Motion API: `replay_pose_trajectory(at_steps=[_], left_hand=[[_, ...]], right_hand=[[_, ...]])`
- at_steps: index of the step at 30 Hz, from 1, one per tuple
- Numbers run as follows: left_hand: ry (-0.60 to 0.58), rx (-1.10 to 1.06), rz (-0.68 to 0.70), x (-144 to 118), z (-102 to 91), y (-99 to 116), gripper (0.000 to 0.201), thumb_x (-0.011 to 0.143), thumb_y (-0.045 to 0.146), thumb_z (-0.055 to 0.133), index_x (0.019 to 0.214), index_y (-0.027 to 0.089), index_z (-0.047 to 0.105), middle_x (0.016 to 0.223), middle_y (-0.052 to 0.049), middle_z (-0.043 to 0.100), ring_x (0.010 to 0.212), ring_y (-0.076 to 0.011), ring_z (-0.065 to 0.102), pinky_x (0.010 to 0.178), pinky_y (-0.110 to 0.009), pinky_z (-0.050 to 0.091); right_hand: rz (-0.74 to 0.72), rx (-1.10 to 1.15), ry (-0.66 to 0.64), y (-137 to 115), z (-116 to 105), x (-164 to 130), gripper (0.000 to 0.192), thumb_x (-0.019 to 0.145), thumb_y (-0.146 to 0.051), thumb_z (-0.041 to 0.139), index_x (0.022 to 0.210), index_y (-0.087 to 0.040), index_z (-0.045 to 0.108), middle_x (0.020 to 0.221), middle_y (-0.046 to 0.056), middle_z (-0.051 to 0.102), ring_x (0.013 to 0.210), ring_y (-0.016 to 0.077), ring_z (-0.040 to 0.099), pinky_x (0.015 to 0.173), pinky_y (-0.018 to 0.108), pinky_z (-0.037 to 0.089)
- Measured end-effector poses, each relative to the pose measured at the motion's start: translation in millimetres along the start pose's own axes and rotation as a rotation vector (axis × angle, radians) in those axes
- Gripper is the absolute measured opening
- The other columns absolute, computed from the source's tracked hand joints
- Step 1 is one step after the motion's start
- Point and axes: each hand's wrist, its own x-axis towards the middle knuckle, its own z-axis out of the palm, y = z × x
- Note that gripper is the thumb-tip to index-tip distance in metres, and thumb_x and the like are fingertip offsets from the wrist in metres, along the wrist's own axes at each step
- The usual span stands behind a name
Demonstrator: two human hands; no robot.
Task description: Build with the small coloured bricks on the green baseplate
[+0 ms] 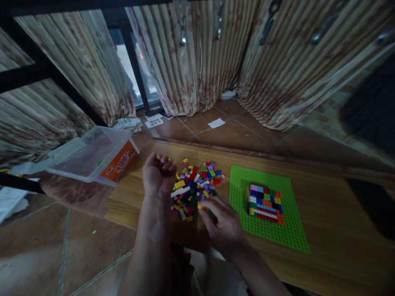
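Observation:
On a wooden bench, a loose heap of small building bricks (193,185) in many colours lies between my hands. My left hand (159,174) is turned palm up at the heap's left side, its fingers curled in; whatever may be inside them is hidden. With thumb and forefinger, my right hand (224,222) pinches a small yellow brick (200,207) at the heap's near right edge. Right of that hand lies a green baseplate (268,234), bearing a low, roughly square block of multicoloured bricks (265,203).
A clear plastic box (89,172) with an orange label stands tilted at the bench's left end. A dark flat object (372,203) lies on the bench (330,213) at the right. Papers (154,122) lie on the tiled floor before striped curtains (191,74).

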Motion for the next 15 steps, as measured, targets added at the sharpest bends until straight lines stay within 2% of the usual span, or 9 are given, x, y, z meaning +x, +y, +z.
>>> replay_pose_trajectory(at_steps=[5,9,12,15], left_hand=[[-0.011,0.017,-0.045,-3,4.9,-6,0.031,0.095,0.02,0.037,0.064,0.017,0.041,0.051,0.006,0.041,0.036,-0.0044,0.03,0.04,-0.019,0.028],[-0.049,0.058,-0.081,-6,8.0,-13,0.029,0.094,0.02,0.04,0.065,0.017,0.045,0.054,0.005,0.043,0.039,-0.0045,0.033,0.042,-0.018,0.03],[-0.159,0.108,-0.046,-10,11.0,-14,0.023,0.091,0.019,0.047,0.068,0.015,0.052,0.058,0.003,0.048,0.043,-0.0046,0.037,0.045,-0.018,0.034],[-0.368,0.173,0.039,-21,13.7,-9,0.01,0.083,0.021,0.059,0.075,0.016,0.062,0.063,0.002,0.051,0.049,-0.0058,0.041,0.049,-0.019,0.038]], right_hand=[[0.044,0.028,-0.005,1,-3,-2,0.024,0.093,-0.015,0.05,0.111,-0.021,0.064,0.097,0.005,0.069,0.092,0.0192,0.062,0.082,0.034,0.051],[0.067,0.028,-0.021,2,-6,-1,0.025,0.094,-0.015,0.046,0.109,-0.021,0.065,0.096,0.005,0.068,0.092,0.0197,0.061,0.081,0.034,0.05],[0.086,0.033,-0.024,2,-8,0,0.023,0.094,-0.015,0.046,0.105,-0.021,0.065,0.095,0.005,0.067,0.092,0.0189,0.061,0.08,0.033,0.05],[0.112,0.04,-0.023,2,-10,0,0.021,0.093,-0.013,0.046,0.101,-0.022,0.064,0.094,0.004,0.067,0.091,0.0179,0.061,0.08,0.031,0.049]])
